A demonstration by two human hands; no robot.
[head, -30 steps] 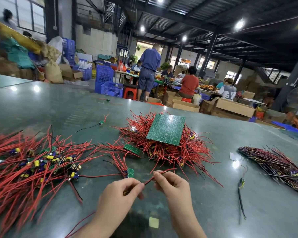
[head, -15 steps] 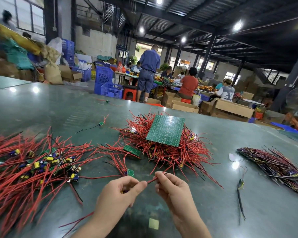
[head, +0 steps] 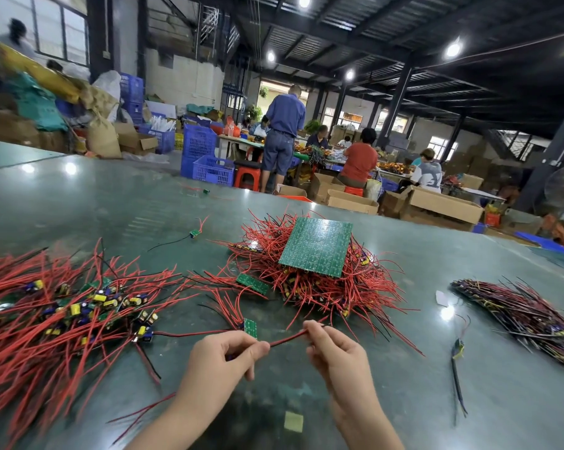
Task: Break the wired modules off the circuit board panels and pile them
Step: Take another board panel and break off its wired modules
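While pinched from both ends, one wired module point(head: 250, 328) at risk. Head view, only view.

Hazards, judged:
- Red lead point(head: 288, 338) strained at the solder joint if tugged rather than bent; possible tear from the board.
- Loose red wires of neighbouring stock near the module; likely to snag and drag along on lifting.
- Small green board partly hidden behind left fingertips; slip possible from so narrow a hold.
- Mixing of finished and unfinished stock if dropped short of the pile.

Hands:
- Left hand point(head: 224, 358): fingers curled, thumb and forefinger pinching the module end of the lead, near the surface's point(head: 404, 401) near edge.
- Right hand point(head: 334, 352): fingers curled, thumb and forefinger pinching the same lead further along, just beside the left, apart from it.

Task's thing:
- Module: upright just above the left fingertips, lead spanning the gap to the right hand, held clear of the surface or nearly so; cannot tell which.
- Panel stack point(head: 316, 246): green square atop a heap of red wires, mid-surface, beyond both hands, well apart.
- Small panel strip point(head: 252, 283): at the heap's near-left fringe, between stack and hands.
- Pile of separated modules point(head: 79, 306): toward the left edge, near the left hand, not touching.
- Dark wire bundle point(head: 527, 310): toward the right edge, well apart.
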